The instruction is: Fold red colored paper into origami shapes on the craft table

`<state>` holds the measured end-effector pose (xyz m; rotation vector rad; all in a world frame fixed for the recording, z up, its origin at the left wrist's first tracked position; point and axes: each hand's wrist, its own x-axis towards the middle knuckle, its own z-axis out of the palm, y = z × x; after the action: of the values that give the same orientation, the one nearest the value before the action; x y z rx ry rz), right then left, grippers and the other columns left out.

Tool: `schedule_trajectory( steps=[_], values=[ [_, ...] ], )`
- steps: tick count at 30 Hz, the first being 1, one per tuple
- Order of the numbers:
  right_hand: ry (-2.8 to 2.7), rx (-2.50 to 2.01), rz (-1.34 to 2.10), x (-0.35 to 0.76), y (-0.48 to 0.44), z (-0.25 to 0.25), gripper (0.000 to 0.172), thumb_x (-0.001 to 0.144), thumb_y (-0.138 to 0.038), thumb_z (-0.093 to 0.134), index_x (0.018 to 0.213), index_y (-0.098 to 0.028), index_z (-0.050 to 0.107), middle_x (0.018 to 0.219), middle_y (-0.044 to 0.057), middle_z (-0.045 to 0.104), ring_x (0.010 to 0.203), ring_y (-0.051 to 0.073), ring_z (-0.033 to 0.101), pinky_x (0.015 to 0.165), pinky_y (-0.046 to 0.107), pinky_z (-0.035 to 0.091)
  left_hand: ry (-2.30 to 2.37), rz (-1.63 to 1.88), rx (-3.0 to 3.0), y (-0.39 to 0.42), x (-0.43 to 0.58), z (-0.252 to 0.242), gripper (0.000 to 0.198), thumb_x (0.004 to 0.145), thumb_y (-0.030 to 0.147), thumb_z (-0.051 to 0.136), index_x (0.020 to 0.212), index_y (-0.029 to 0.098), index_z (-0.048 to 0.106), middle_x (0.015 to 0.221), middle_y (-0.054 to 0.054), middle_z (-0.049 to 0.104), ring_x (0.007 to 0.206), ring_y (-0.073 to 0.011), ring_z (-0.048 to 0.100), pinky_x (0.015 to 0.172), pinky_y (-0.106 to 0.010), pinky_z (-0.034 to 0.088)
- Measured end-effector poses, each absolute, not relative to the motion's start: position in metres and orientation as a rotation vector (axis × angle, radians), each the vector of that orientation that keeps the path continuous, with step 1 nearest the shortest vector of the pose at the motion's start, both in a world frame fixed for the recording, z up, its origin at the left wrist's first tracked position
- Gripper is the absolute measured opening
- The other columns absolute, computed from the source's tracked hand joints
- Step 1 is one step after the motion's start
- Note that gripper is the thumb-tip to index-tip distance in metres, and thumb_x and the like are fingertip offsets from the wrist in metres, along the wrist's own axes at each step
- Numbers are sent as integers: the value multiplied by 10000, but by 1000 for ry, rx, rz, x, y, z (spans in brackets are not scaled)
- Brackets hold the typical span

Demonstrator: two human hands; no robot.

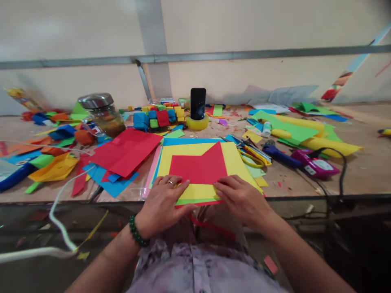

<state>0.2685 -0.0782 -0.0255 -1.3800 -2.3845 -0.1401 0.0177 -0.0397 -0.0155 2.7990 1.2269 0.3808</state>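
A folded sheet of red paper (198, 167) lies on a stack of coloured paper (235, 154) with a yellow sheet on top, at the table's front edge. One upper corner of the red sheet rises to a point at the right. My left hand (166, 195), with a ring and a green bead bracelet, holds the sheet's lower left edge under its bent fingers, the thumb lower down. At the lower right corner my right hand (241, 197) keeps its fingers together, pressed on the red paper. Parts of the fingertips are hidden.
Scissors with yellow handles (253, 156), a blue-handled tool (281, 155) and a purple device (314, 163) lie right. A phone (198, 103) stands in a yellow tape roll (197, 123). Left are red sheets (125, 152), a glass jar (106, 118) and a white cable (58, 221).
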Motion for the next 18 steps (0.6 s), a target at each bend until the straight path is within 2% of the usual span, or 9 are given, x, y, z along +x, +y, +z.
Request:
schedule_trajectory(
  steps=[8, 13, 18],
  values=[
    [-2242, -1475, -180, 295, -99, -29, 229, 935, -191, 485, 1071, -131, 660, 1045, 115, 668, 975, 233, 569, 829, 372, 514, 1297, 545, 2824, -42, -11, -26, 499, 895, 537, 494, 1198, 159, 613, 1235, -128, 629, 1141, -293, 552, 1043, -505, 304],
    [-2261, -1496, -177, 292, -95, -24, 214, 923, -222, 509, 1032, -144, 676, 1022, 116, 673, 942, 247, 580, 788, 387, 520, 1414, 693, 2751, -36, -21, -20, 349, 962, 388, 410, 979, 176, 687, 1073, -95, 684, 1018, -260, 597, 985, -491, 361],
    [-2355, -1398, -236, 268, -79, -12, 238, 890, -131, 495, 1044, -115, 677, 1021, 137, 674, 925, 260, 585, 806, 400, 520, 1512, 904, 2632, -31, -19, -19, 332, 952, 220, 385, 1139, 133, 645, 1083, -117, 664, 1006, -240, 577, 897, -409, 442]
  ],
)
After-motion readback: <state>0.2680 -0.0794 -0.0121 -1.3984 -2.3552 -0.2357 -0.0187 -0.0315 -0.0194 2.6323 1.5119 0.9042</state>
